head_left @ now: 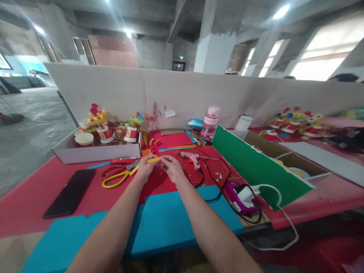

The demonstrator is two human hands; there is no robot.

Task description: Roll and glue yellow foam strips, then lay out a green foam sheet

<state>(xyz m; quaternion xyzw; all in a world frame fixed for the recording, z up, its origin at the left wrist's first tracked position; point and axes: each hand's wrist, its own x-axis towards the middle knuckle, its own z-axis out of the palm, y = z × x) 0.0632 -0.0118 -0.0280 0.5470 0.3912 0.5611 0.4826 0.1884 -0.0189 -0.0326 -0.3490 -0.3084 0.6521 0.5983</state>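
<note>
Between my two hands a yellow paper strip point(154, 160) is stretched above the red table covering. My left hand point(145, 168) pinches it at the left, and part of the strip hangs below that hand. At the other end the fingertips of my right hand point(171, 168) are closed on it. Yellow-handled scissors point(116, 182) lie just left of my left hand, beside a red-handled tool point(115, 167). To the right of my right hand rests a pink glue gun point(193, 159) with a black cord.
A white box point(99, 154) with paper cups and cup figures stands at the back left. A black phone point(71, 193) lies at left. At right are a purple power strip point(241, 199) with cables and a green-sided box point(256, 163). Blue sheets point(170, 220) cover the front edge.
</note>
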